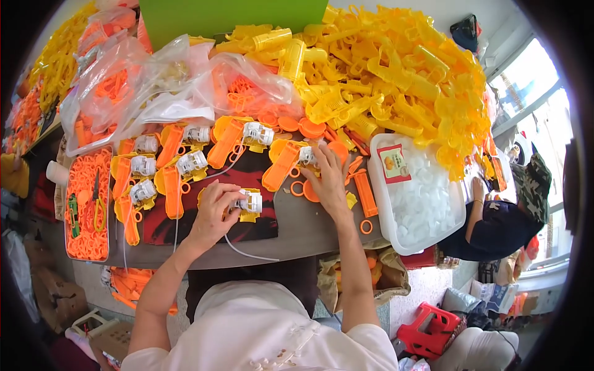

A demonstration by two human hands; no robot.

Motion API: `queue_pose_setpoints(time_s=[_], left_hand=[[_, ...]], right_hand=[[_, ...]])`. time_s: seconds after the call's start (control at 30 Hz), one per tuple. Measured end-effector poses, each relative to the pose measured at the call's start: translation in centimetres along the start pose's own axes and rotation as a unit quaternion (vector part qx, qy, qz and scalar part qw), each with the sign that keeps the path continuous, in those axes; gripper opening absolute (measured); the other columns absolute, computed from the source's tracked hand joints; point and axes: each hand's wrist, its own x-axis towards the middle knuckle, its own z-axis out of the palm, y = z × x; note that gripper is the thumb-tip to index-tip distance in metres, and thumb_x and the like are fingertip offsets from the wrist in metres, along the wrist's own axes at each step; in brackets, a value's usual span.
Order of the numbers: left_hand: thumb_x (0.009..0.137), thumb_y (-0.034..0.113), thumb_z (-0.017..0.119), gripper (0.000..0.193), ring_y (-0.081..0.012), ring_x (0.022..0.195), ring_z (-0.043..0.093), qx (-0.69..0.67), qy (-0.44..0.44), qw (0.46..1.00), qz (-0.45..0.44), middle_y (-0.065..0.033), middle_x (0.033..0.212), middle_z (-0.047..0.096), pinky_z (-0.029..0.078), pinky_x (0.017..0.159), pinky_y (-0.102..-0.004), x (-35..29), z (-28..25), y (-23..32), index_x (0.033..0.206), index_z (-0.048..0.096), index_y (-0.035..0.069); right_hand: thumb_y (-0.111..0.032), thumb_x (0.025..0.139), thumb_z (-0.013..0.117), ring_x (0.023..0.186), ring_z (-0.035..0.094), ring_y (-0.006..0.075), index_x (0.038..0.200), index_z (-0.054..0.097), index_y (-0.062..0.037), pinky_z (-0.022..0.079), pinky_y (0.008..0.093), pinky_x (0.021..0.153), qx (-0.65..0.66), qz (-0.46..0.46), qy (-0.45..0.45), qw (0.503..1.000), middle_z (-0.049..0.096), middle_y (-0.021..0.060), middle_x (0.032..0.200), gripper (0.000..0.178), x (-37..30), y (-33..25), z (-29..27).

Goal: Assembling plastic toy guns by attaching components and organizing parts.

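One yellow-white assembly (252, 201) pinched in the left hand (216, 209), orange-handled assembly (279, 168) at the loosely curled right hand (329, 180), grip unclear

A wide fisheye on the person's head looks steeply down, close above the left hand (214, 215), the right hand (329, 183) and the counter (304, 234).

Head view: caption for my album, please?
Left hand on a white and yellow plastic assembly, right hand at an orange one, yellow plastic heap beyond.
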Motion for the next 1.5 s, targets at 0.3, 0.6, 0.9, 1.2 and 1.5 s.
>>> queue_pose_setpoints(time_s=[0.3, 0.6, 0.9, 1.2, 1.5], left_hand=[[0.070, -0.001, 0.071, 0.037, -0.0267, 0.109, 0.054, -0.009, 0.007, 1.000, -0.003, -0.0047, 0.112, 0.058, 0.036, 0.104, -0.0442, 0.1, 0.3, 0.0, 0.103, 0.062, 0.011], [0.069, -0.002, 0.072, 0.038, -0.0263, 0.107, 0.052, -0.008, 0.004, 1.000, -0.008, -0.0050, 0.111, 0.056, 0.040, 0.094, -0.0397, 0.0, 0.1, 0.0, 0.103, 0.063, 0.010], [0.070, 0.000, 0.073, 0.037, -0.0281, 0.110, 0.052, 0.000, -0.006, 1.000, -0.017, -0.0048, 0.113, 0.057, 0.039, 0.097, -0.0416, -0.1, 0.3, 0.1, 0.104, 0.062, 0.010], [0.070, 0.001, 0.074, 0.038, -0.0301, 0.112, 0.051, -0.005, -0.002, 1.000, -0.013, -0.0048, 0.114, 0.057, 0.038, 0.101, -0.0441, -0.1, 0.2, -0.1, 0.104, 0.062, 0.011], [0.070, 0.001, 0.074, 0.038, -0.0287, 0.112, 0.052, -0.012, 0.008, 1.000, -0.009, -0.0049, 0.112, 0.057, 0.038, 0.102, -0.0443, 0.1, 0.3, 0.1, 0.105, 0.062, 0.012]], right_hand=[[-0.010, 0.090, 0.063, 0.103, 0.060, 0.0328, 0.108, 0.065, 0.0013, 0.047, 0.0386, 0.089, 0.142, -0.023, 0.086, 0.986, 0.066, 0.0153, 0.109, 0.021, 2.4, 2.7, -1.9], [-0.011, 0.088, 0.060, 0.096, 0.064, 0.0348, 0.104, 0.067, 0.0011, 0.050, 0.0397, 0.084, -0.006, 0.060, -0.105, 0.993, 0.067, 0.0195, 0.107, 0.022, 10.6, 4.6, 0.3], [-0.008, 0.086, 0.056, 0.089, 0.068, 0.0246, 0.123, 0.061, 0.0018, 0.052, 0.0317, 0.081, 0.156, 0.050, -0.112, 0.980, 0.068, 0.0178, 0.116, 0.038, 16.3, 6.3, -2.1], [0.002, 0.078, 0.049, 0.086, 0.069, 0.0241, 0.100, 0.070, 0.0050, 0.052, 0.0335, 0.080, 0.019, 0.138, -0.198, 0.970, 0.074, 0.0126, 0.090, 0.031, 14.5, 6.6, -3.8], [-0.004, 0.077, 0.057, 0.105, 0.060, 0.0381, 0.119, 0.062, -0.0002, 0.047, 0.0392, 0.092, -0.009, -0.134, -0.090, 0.987, 0.065, 0.0225, 0.110, 0.042, 14.1, 5.5, 1.3]])
